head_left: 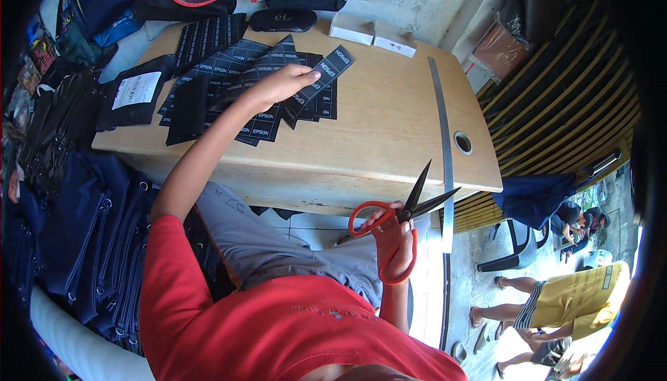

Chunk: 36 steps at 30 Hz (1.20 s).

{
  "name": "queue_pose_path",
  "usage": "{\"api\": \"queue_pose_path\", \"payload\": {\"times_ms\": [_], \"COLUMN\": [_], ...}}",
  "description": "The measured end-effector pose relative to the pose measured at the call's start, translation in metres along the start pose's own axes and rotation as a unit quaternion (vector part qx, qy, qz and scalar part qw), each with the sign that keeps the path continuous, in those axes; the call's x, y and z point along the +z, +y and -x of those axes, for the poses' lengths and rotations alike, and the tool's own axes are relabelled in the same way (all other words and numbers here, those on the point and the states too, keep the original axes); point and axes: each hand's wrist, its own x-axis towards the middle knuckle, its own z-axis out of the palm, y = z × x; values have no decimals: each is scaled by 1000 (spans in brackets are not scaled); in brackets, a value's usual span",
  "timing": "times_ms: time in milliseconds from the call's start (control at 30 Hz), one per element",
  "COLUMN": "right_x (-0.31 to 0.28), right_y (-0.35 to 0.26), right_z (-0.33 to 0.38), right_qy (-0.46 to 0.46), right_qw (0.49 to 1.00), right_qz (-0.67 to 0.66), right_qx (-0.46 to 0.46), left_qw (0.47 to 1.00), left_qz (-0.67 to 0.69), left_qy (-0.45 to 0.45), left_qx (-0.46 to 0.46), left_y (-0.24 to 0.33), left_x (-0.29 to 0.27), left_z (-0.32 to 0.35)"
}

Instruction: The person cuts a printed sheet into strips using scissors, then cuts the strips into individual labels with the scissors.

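Note:
My left hand (281, 85) is over the table (389, 117), its thumb and fingers closed on a narrow black label strip (338, 61) with pale print. Under that hand lie overlapping sheets of black printed labels (253, 61), some of them hanging near the table's front edge. Just in front of the table, my right hand (397, 238) grips a pair of scissors (415, 261) by its red-orange handles. The dark blades are spread apart and point up toward the tabletop, away from the strip.
A long metal ruler (440, 113) lies across the table's right side and sticks out past the front edge. Small white boxes (351, 30) and a black case (283, 20) stand at the back. Navy bags (87, 228) are piled at left. People (577, 297) are at far right.

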Motion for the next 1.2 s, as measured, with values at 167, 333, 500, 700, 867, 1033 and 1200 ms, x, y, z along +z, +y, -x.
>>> {"api": "queue_pose_path", "payload": {"times_ms": [167, 333, 500, 700, 867, 1033, 1200], "right_x": [2, -2, -1, 4, 4, -2, -7], "right_y": [-6, -16, -20, -22, -7, -5, -20], "right_z": [2, -2, -16, -31, -27, -21, -38], "right_qy": [19, -6, 46, 130, 104, 100, 123], "right_qw": [1000, 999, 995, 990, 994, 994, 982], "right_qz": [21, 48, 71, 54, 8, -48, 142], "right_qx": [-10, -24, -47, -33, 16, -6, -26], "left_qw": [986, 982, 968, 962, 976, 979, 985], "left_qz": [72, 21, 17, 13, 14, 59, 21], "left_qy": [-129, -173, -223, -246, -182, -195, -172], "left_qx": [77, 76, 111, 116, 123, 29, -16], "left_y": [50, 74, 80, 73, 47, 30, 12], "left_x": [34, 67, 87, 105, 116, 139, 149], "left_z": [30, 47, 60, 77, 102, 120, 141]}}
